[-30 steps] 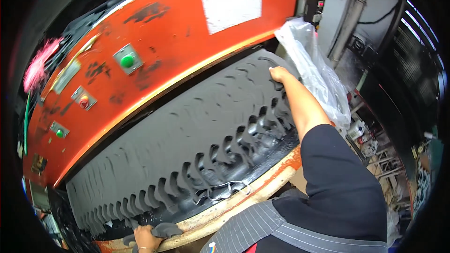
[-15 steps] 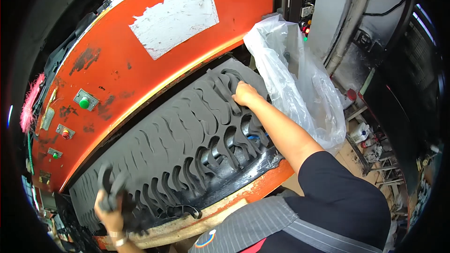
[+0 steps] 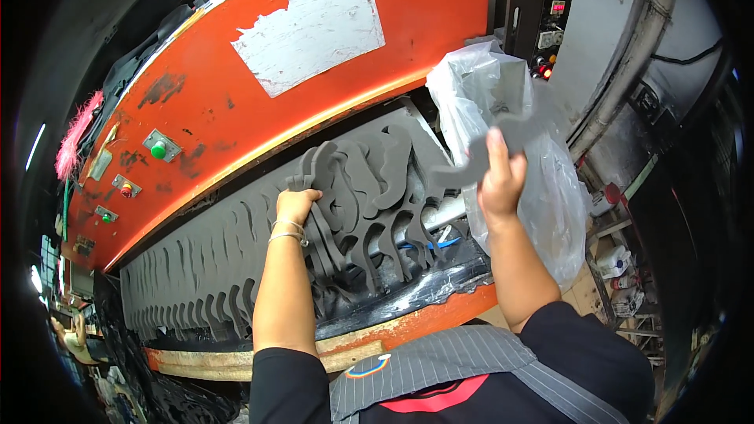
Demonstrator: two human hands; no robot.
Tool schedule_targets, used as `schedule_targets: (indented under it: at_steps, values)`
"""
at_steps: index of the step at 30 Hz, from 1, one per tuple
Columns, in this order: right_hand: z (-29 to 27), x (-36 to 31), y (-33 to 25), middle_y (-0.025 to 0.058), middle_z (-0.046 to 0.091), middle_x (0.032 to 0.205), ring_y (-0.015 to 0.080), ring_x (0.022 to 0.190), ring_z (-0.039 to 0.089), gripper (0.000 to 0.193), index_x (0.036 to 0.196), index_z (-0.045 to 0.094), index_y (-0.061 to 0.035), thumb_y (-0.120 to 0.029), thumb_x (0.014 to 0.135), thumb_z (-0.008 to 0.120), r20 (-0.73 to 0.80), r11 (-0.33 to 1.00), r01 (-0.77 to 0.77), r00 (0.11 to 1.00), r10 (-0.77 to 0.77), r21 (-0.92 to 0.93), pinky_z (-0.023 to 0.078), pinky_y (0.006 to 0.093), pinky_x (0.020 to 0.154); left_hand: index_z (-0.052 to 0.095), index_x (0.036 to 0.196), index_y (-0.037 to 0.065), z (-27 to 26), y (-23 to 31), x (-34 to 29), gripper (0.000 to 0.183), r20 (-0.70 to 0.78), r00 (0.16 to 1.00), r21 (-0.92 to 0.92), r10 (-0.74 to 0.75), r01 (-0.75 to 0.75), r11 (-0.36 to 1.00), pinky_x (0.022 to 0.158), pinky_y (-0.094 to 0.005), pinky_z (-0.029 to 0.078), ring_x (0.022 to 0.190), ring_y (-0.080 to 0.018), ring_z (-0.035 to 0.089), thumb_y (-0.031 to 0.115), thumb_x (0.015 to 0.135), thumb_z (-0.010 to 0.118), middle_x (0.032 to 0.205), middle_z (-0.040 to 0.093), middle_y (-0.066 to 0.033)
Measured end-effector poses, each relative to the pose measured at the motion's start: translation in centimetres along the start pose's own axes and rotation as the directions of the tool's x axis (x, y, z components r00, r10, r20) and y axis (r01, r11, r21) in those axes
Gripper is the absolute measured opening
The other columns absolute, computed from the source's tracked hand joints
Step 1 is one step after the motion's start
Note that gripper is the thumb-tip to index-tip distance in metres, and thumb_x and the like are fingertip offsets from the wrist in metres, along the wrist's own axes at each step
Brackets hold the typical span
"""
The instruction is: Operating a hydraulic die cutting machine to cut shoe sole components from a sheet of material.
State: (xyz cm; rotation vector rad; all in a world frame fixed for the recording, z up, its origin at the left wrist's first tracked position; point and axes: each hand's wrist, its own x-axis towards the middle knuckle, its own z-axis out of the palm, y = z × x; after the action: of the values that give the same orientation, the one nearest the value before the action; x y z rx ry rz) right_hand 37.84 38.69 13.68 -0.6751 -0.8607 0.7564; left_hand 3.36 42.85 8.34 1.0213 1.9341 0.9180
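Observation:
My left hand is closed around a bundle of curved dark grey foam pieces, standing over the middle of the cut foam sheet. My right hand is raised off the sheet at the right, its fingers closed on a wavy foam strip. That strip is smeared by motion and lies in front of the clear plastic bag. Between my hands, loose S-shaped foam pieces rest on the sheet, some overlapping. Along the near edge of the sheet, curved pieces stick out with gaps between them.
A large orange machine panel with a green button and a red button rises behind the sheet. An orange and wooden ledge borders the near side. A control box stands far right. At the far left, another person is visible.
My left hand has come from the sheet's left end to its middle, still holding foam pieces. My right hand has lifted a foam strip and moved right toward the bag. The view has shifted slightly.

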Motion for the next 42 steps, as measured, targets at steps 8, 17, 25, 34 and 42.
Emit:
schedule_targets:
  at_steps: [8, 17, 25, 34, 42]
  values:
    - [5.5, 0.7, 10.0, 0.0301, 0.048, 0.128, 0.0410, 0.120, 0.049, 0.067, 0.124, 0.050, 0.0045, -0.034, 0.073, 0.071, 0.155, 0.442, -0.158, 0.791, 0.592, -0.883, 0.040, 0.0433, 0.101, 0.060, 0.113, -0.005, 2.4, 3.4, -2.2, 0.058, -0.005, 0.981, 0.523, 0.195, -0.164, 0.836, 0.091, -0.0353, 0.047, 0.105, -0.0311, 0.063, 0.026, 0.067, 0.075, 0.110, 0.065, -0.0222]
    - [10.4, 2.1, 9.6, 0.0237, 0.057, 0.117, 0.0287, 0.113, 0.055, 0.063, 0.121, 0.046, 0.0108, -0.031, 0.079, 0.069, 0.306, 0.692, -0.363, 0.701, 0.644, -0.624, 0.044, 0.0368, 0.095, 0.068, 0.097, -0.007, 0.9, 4.9, -1.2, 0.049, 0.209, 0.970, 0.569, 0.121, -0.221, 0.792, 0.093, -0.0379, 0.047, 0.107, -0.0355, 0.061, 0.033, 0.069, 0.076, 0.110, 0.063, -0.0252]
    - [12.0, 0.8, 14.8, 0.0314, 0.036, 0.141, 0.0377, 0.131, 0.040, 0.094, 0.135, 0.034, 0.0127, -0.055, 0.075, 0.057, 0.110, 0.197, -0.087, 0.586, 0.803, -0.976, 0.036, 0.0407, 0.105, 0.065, 0.116, 0.002, 0.1, 5.5, 4.1, 0.062, 0.431, 0.896, 0.688, -0.108, -0.249, 0.681, 0.101, -0.0371, 0.040, 0.122, -0.0327, 0.052, 0.045, 0.071, 0.072, 0.127, 0.057, -0.0193]
    - [10.7, 0.9, 15.2, 0.0269, 0.033, 0.144, 0.0361, 0.130, 0.040, 0.110, 0.147, 0.015, -0.0017, -0.036, 0.064, 0.078, 0.095, 0.368, -0.471, 0.508, 0.856, -0.801, 0.036, 0.0420, 0.103, 0.056, 0.129, 0.006, 1.1, 3.8, 8.4, 0.082, 0.600, 0.735, 0.603, -0.315, -0.157, 0.783, 0.105, -0.0399, 0.034, 0.127, -0.0305, 0.046, 0.046, 0.062, 0.079, 0.138, 0.049, -0.0159]
    - [7.8, -4.0, 4.1, 0.0129, 0.061, 0.098, 0.0268, 0.085, 0.065, 0.053, 0.119, 0.050, 0.0001, -0.011, 0.071, 0.068, 0.312, 0.886, -0.431, 0.877, 0.366, 0.172, 0.056, 0.0402, 0.077, 0.061, 0.123, 0.003, 0.1, 1.1, 8.0, 0.077, 0.604, 0.783, 0.500, -0.147, -0.229, 0.835, 0.102, -0.0386, 0.038, 0.125, -0.0305, 0.048, 0.044, 0.060, 0.078, 0.136, 0.050, -0.0181]
